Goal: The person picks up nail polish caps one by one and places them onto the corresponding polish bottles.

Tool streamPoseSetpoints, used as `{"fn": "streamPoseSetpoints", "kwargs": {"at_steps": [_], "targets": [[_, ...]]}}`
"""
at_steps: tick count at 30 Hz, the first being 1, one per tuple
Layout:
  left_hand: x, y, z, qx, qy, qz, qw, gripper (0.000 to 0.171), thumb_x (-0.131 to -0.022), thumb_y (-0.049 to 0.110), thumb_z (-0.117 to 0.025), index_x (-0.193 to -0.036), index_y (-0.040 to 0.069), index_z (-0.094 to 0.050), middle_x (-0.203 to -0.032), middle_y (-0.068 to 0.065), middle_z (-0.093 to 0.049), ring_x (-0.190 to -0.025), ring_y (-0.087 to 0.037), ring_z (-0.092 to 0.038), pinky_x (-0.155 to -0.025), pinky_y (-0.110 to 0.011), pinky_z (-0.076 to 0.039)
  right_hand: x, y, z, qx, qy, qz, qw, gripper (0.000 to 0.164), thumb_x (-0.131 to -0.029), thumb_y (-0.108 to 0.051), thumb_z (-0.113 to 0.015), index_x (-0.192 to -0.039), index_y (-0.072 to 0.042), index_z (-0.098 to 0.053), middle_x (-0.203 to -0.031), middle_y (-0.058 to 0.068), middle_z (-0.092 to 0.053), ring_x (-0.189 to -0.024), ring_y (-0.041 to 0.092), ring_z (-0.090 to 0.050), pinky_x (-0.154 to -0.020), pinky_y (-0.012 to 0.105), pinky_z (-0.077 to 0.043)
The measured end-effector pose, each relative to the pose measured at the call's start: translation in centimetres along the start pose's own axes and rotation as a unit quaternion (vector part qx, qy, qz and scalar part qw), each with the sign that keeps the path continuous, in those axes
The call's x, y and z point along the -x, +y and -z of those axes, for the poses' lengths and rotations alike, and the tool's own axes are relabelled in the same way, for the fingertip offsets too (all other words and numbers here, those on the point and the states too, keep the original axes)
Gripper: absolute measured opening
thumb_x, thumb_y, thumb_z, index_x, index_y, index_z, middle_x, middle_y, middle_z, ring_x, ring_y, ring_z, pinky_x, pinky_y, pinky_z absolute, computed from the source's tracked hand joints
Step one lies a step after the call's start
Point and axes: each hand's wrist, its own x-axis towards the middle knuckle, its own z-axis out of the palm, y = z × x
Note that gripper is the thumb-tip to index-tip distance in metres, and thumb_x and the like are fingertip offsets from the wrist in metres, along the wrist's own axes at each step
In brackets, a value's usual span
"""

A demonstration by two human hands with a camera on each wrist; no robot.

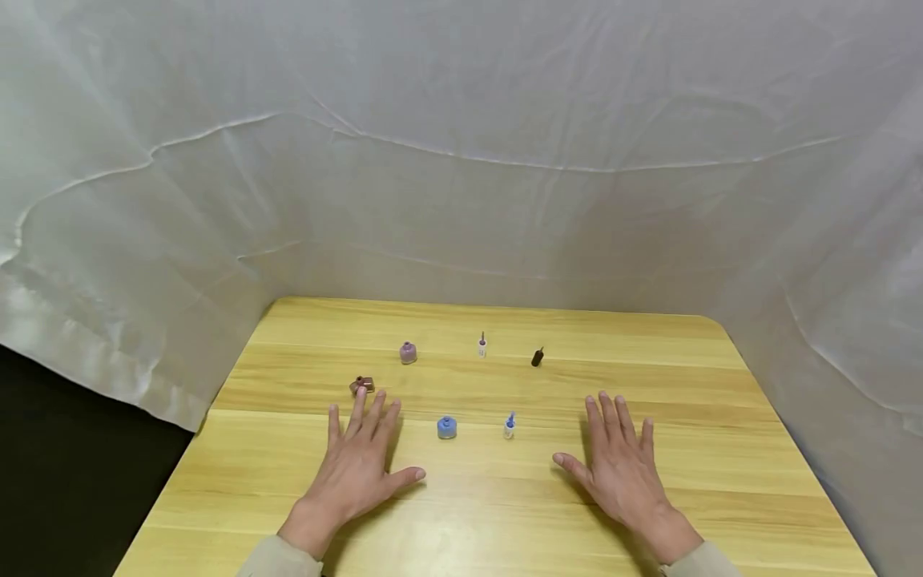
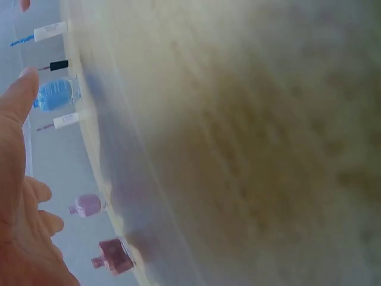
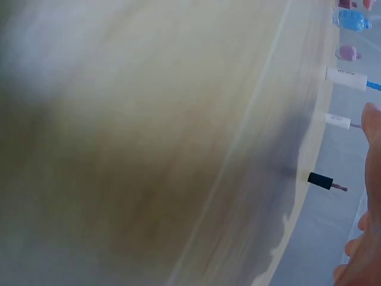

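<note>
My left hand (image 1: 355, 473) is spread over the table, its fingertips close to a dark red nail polish bottle (image 1: 366, 384). To the right of that hand stands an uncapped blue nail polish bottle (image 1: 447, 428). My right hand (image 1: 622, 474) is spread as well and holds nothing. Between the hands a white cap (image 1: 509, 431) stands with its blue brush pointing up. Farther back are a purple nail polish bottle (image 1: 408, 353), a white cap with a purple brush (image 1: 482, 348), and a black brush cap (image 1: 537, 357). In the left wrist view the dark red bottle (image 2: 116, 256) is also uncapped.
The wooden table (image 1: 461, 513) has a rounded far right corner. Pale cloth (image 1: 505, 216) hangs behind it and along both sides. A dark area (image 1: 72, 449) lies beyond the left edge.
</note>
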Motion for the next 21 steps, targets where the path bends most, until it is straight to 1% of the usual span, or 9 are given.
{"fn": "streamPoseSetpoints", "kwargs": {"at_steps": [2, 5, 7, 9, 12, 16, 18, 21], "targets": [[-0.3, 0.0, 0.0, 0.014, -0.004, -0.009, 0.9999, 0.108, -0.086, 0.073, -0.071, -0.166, 0.012, -0.033, -0.173, -0.018, -0.023, -0.163, -0.041, -0.007, -0.124, -0.073, -0.003, -0.1, 0.0, -0.1, -0.009, 0.004, 0.006, 1.0, 0.103, -0.099, -0.065, -0.061, -0.168, -0.003, -0.017, -0.171, 0.029, -0.023, -0.157, 0.052, -0.02, -0.117, 0.08, -0.017], [-0.8, 0.0, 0.1, 0.05, -0.01, -0.027, 0.9984, 0.106, -0.086, 0.067, -0.077, -0.165, 0.01, -0.035, -0.173, -0.02, -0.025, -0.163, -0.041, -0.01, -0.126, -0.069, -0.008, -0.3, -0.2, -0.1, -0.033, 0.008, 0.015, 0.999, 0.1, -0.099, -0.059, -0.065, -0.166, 0.001, -0.021, -0.169, 0.03, -0.025, -0.157, 0.052, -0.022, -0.117, 0.078, -0.022], [-1.3, 0.0, 0.0, 0.073, -0.013, -0.038, 0.9965, 0.103, -0.085, 0.061, -0.08, -0.163, 0.009, -0.038, -0.171, -0.02, -0.029, -0.162, -0.041, -0.014, -0.127, -0.066, -0.013, -0.5, -0.4, -0.1, -0.05, 0.009, 0.019, 0.999, 0.096, -0.1, -0.055, -0.067, -0.164, 0.004, -0.025, -0.168, 0.03, -0.026, -0.155, 0.051, -0.025, -0.117, 0.076, -0.025], [-1.9, 0.0, -0.1, 0.1, -0.018, -0.04, 0.994, 0.098, -0.084, 0.055, -0.083, -0.161, 0.009, -0.043, -0.169, -0.019, -0.034, -0.161, -0.04, -0.02, -0.127, -0.062, -0.018, -0.7, -0.7, -0.1, -0.071, 0.004, 0.022, 0.997, 0.093, -0.1, -0.05, -0.069, -0.162, 0.006, -0.027, -0.168, 0.03, -0.027, -0.154, 0.051, -0.027, -0.118, 0.073, -0.026], [-2.9, 0.0, -0.4, 0.136, -0.027, -0.031, 0.9899, 0.087, -0.085, 0.045, -0.086, -0.157, 0.01, -0.05, -0.165, -0.015, -0.043, -0.157, -0.038, -0.031, -0.125, -0.058, -0.028, -0.9, -1.2, 0.0, -0.098, -0.003, 0.028, 0.995, 0.088, -0.101, -0.044, -0.07, -0.161, 0.006, -0.03, -0.167, 0.029, -0.03, -0.153, 0.05, -0.032, -0.119, 0.068, -0.03], [-4.2, 0.3, -1.0, 0.186, -0.032, -0.005, 0.982, 0.072, -0.087, 0.034, -0.087, -0.15, 0.013, -0.06, -0.155, -0.01, -0.054, -0.148, -0.033, -0.042, -0.118, -0.054, -0.041, -1.3, -1.8, -0.1, -0.124, -0.017, 0.035, 0.992, 0.085, -0.101, -0.04, -0.072, -0.162, 0.003, -0.031, -0.167, 0.026, -0.032, -0.151, 0.048, -0.036, -0.118, 0.065, -0.035], [-4.7, 0.5, -1.3, 0.214, -0.034, 0.007, 0.9761, 0.065, -0.087, 0.031, -0.087, -0.145, 0.015, -0.065, -0.149, -0.007, -0.058, -0.143, -0.031, -0.045, -0.115, -0.053, -0.044, -1.5, -2.2, -0.2, -0.131, -0.025, 0.036, 0.99, 0.084, -0.101, -0.039, -0.072, -0.163, 0.001, -0.031, -0.168, 0.025, -0.033, -0.151, 0.047, -0.037, -0.118, 0.065, -0.036], [-5.4, 0.6, -1.8, 0.252, -0.033, 0.017, 0.967, 0.056, -0.086, 0.029, -0.088, -0.138, 0.018, -0.071, -0.139, -0.004, -0.063, -0.136, -0.029, -0.048, -0.113, -0.054, -0.043, -1.7, -2.7, -0.2, -0.138, -0.034, 0.037, 0.989, 0.084, -0.101, -0.038, -0.071, -0.163, 0.001, -0.031, -0.168, 0.025, -0.033, -0.152, 0.046, -0.037, -0.119, 0.064, -0.034]]}}
